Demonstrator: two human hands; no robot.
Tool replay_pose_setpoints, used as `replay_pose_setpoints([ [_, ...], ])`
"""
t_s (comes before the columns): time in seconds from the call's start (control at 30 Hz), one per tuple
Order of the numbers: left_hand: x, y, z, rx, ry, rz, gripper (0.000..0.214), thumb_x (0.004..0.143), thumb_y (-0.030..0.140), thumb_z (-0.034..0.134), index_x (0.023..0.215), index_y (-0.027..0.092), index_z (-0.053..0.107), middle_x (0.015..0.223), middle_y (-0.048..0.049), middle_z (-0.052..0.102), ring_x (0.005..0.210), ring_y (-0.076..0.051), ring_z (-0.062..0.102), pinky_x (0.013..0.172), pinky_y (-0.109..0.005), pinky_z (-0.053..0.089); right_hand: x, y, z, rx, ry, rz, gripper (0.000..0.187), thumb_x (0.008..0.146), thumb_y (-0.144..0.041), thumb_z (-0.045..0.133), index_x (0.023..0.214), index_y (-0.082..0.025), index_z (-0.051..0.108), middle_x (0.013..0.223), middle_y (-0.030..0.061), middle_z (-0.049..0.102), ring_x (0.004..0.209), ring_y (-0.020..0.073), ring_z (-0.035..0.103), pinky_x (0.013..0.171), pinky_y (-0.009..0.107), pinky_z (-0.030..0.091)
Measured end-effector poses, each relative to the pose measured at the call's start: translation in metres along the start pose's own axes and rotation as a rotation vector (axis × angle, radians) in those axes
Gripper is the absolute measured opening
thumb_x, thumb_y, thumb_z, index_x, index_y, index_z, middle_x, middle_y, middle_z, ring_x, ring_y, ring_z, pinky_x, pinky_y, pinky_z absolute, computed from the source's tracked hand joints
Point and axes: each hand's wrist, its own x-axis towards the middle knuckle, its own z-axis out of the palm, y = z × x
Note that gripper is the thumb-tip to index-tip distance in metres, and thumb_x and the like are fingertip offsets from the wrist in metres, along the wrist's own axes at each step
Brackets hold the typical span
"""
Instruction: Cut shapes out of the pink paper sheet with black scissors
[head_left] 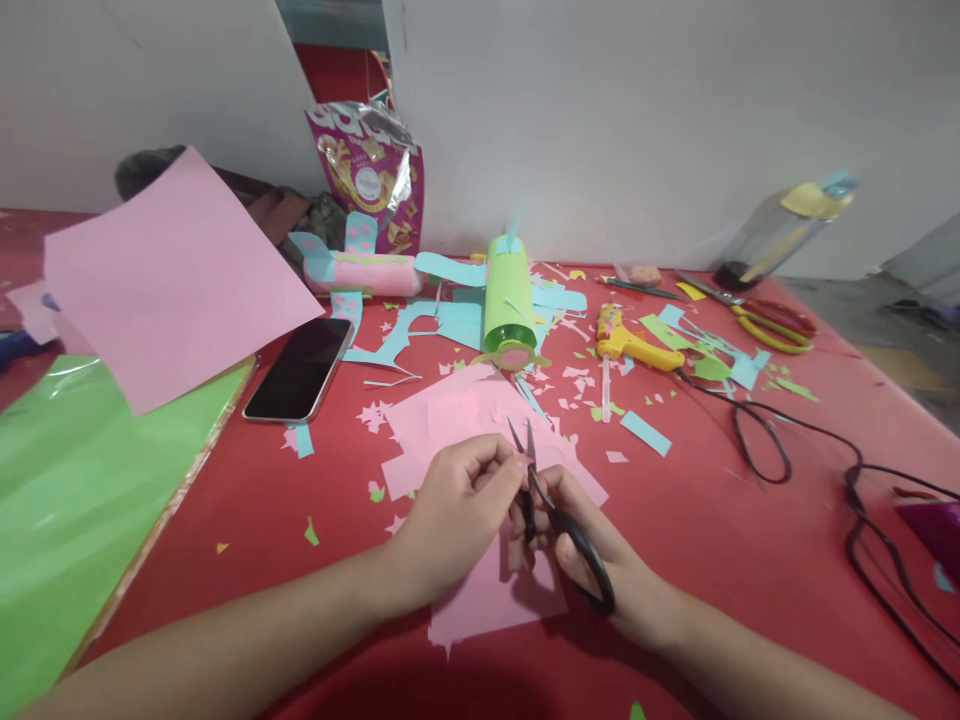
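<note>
My right hand grips black-handled scissors, whose blades are parted and point away from me. Between the thumb and fingers of my left hand is a small pink paper piece, right at the blades; its exact shape is partly hidden by the fingers. Under both hands lie cut pink paper sheets on the red table. Beyond them lies a green paper-covered bottle with light blue wing-like strips. To its left sits a similar pink bottle with blue fins.
A smartphone, a large pink sheet and a green sheet lie left. At right are a yellow glue gun with a looping black cord, red-yellow scissors and a tilted clear bottle. A snack bag leans behind.
</note>
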Motion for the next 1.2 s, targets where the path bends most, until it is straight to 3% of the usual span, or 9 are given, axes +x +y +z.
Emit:
replay_pose_setpoints([
  [0.33, -0.0015, -0.0026, 0.0025, -0.013, 0.018, -0.024, 0.024, 0.078, 0.025, 0.038, 0.055, 0.018, 0.039, 0.038, 0.0061, 0.047, 0.034, -0.007, 0.045, 0.038, -0.019, 0.034, -0.0009, -0.0011, 0.0019, -0.017, 0.008, -0.017, 0.04, 0.071, -0.057, 0.046, 0.08, -0.022, 0.029, 0.073, -0.0006, 0.039, 0.063, 0.0124, 0.043, 0.058, 0.027, 0.033],
  [0.83, -0.0031, -0.0058, 0.0066, -0.064, 0.043, 0.004, 0.025, 0.079, 0.023, 0.037, 0.054, 0.018, 0.038, 0.033, 0.0083, 0.041, 0.031, -0.006, 0.04, 0.038, -0.017, 0.032, -0.0024, -0.0004, 0.0053, -0.141, 0.097, -0.01, 0.041, 0.07, -0.06, 0.044, 0.078, -0.022, 0.03, 0.069, -0.0014, 0.043, 0.063, 0.0133, 0.047, 0.058, 0.029, 0.036],
  [1.2, -0.0025, -0.0052, 0.0061, -0.036, 0.063, 0.016, 0.026, 0.079, 0.024, 0.038, 0.053, 0.018, 0.038, 0.034, 0.0071, 0.042, 0.033, -0.006, 0.041, 0.039, -0.018, 0.033, -0.0018, 0.0018, 0.0057, -0.105, 0.11, 0.019, 0.042, 0.068, -0.059, 0.047, 0.077, -0.022, 0.029, 0.068, -0.0025, 0.045, 0.061, 0.0123, 0.048, 0.058, 0.028, 0.037],
])
